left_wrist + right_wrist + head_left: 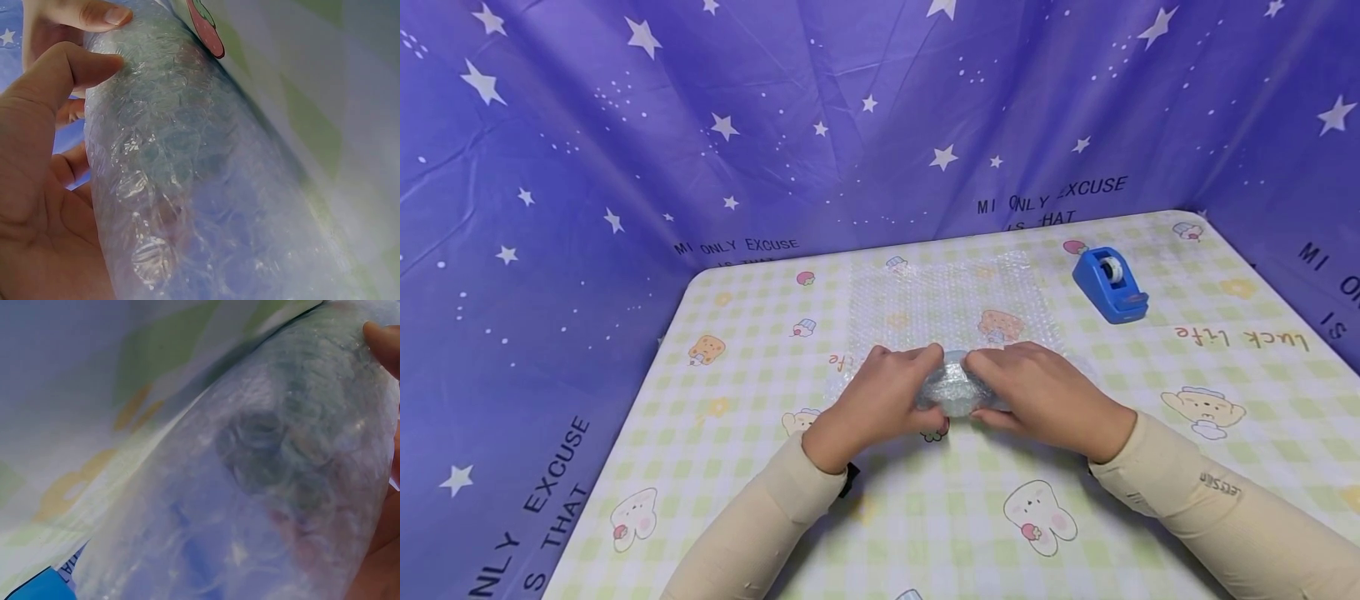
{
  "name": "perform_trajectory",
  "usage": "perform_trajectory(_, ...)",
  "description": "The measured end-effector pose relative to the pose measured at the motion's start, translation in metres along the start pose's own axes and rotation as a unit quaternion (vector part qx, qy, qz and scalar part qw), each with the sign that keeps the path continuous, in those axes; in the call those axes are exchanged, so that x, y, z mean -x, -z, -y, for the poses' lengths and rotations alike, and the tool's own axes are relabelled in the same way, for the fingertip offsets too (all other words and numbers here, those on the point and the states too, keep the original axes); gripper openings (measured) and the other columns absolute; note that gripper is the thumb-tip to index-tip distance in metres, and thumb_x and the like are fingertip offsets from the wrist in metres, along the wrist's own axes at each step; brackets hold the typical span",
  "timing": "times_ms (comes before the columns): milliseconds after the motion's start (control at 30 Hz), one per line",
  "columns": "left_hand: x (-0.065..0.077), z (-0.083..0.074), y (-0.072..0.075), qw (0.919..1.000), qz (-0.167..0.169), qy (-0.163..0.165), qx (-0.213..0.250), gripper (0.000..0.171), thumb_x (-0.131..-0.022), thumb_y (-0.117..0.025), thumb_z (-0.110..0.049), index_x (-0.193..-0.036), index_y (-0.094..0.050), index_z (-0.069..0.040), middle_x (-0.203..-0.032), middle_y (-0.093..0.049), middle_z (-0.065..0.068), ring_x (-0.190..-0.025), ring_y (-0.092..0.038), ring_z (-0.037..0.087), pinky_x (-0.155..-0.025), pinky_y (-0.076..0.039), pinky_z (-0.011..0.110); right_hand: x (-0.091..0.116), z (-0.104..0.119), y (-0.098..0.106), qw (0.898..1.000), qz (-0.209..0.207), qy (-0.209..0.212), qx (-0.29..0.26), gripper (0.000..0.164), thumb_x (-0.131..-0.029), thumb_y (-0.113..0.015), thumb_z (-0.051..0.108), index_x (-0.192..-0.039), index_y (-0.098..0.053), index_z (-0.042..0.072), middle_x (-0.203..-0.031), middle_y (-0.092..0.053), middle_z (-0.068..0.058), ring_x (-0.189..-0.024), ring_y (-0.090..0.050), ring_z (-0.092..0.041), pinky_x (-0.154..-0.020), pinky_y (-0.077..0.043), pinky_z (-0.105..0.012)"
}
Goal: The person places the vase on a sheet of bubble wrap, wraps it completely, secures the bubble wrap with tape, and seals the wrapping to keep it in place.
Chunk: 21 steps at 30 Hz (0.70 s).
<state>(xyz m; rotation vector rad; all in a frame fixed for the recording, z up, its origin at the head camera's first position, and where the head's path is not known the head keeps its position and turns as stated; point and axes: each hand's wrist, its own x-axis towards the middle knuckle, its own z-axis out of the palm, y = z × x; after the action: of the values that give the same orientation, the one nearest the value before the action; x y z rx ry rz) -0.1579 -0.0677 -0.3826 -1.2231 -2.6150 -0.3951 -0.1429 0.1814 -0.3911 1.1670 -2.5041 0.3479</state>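
At the far left, the purple curtain (565, 208) borders the table, its lettering cut off by the picture's bottom edge. Next comes the rounded left edge of the checked tablecloth (685, 442), with a broad strip of cloth between it and my left sleeve (752, 525), whose lower end runs out of view. A small black piece (849, 481) pokes out under that wrist; I cannot make out what it is.

My left hand (883, 396) grips the left end of a bubble-wrapped bundle (956, 396), thumb on the near side, the other fingers bent behind it and partly hidden by the wrap. The bundle sits mid-table between my hands, near edge of the flat bubble wrap sheet (940, 292). Something pale green shows inside, too blurred by the bubbles to name, and I cannot tell whether the bundle bears on the cloth. The sheet's far edge stops short of the table's back edge.

My right hand (1048, 396) pinches the bundle's other end in the same way; its own wrist view cuts off most of it. Beyond the sheet's right edge, across a gap of cloth, stands the blue tape dispenser (1099, 292). My right sleeve (1225, 508) leaves the picture at the lower right, and the table's right edge is cut off too.
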Motion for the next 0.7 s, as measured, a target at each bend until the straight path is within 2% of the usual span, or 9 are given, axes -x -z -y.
perform_trajectory(200, -0.0002, 0.0, 0.0004, 0.9999, -0.003, -0.006, -0.009, 0.043, -0.073, -0.079, -0.033, -0.095, -0.047, -0.016, -0.067, -0.041, -0.009, -0.057, -0.037, 0.009, -0.059, -0.035, 0.031, 0.0003, -0.0002, 0.0008, 1.0, 0.003, 0.004, -0.008, 0.046, -0.082, -0.086, 0.039, -0.106, -0.054, 0.016, -0.084, -0.057, 0.012, -0.068, -0.05, -0.012, -0.071, -0.048, -0.037)
perform_trajectory(400, -0.0001, -0.0003, 0.0018, 0.9999, -0.005, -0.012, -0.008, 0.041, -0.073, -0.078, -0.032, -0.094, -0.047, -0.016, -0.066, -0.04, -0.01, -0.056, -0.036, 0.009, -0.057, -0.032, 0.029, 0.0001, -0.0014, 0.0015, 1.0, 0.008, 0.008, -0.015, 0.046, -0.082, -0.085, 0.04, -0.106, -0.054, 0.017, -0.081, -0.057, 0.013, -0.066, -0.047, -0.009, -0.068, -0.045, -0.034)
perform_trajectory(700, -0.0005, 0.0, 0.003, 0.9998, 0.002, -0.022, 0.001, 0.04, -0.074, -0.078, -0.031, -0.095, -0.048, -0.014, -0.066, -0.04, -0.009, -0.056, -0.033, 0.008, -0.054, -0.028, 0.025, 0.0008, -0.0026, 0.0035, 0.999, 0.011, 0.009, -0.037, 0.046, -0.082, -0.086, 0.04, -0.107, -0.055, 0.017, -0.082, -0.059, 0.015, -0.067, -0.05, -0.006, -0.066, -0.046, -0.032)
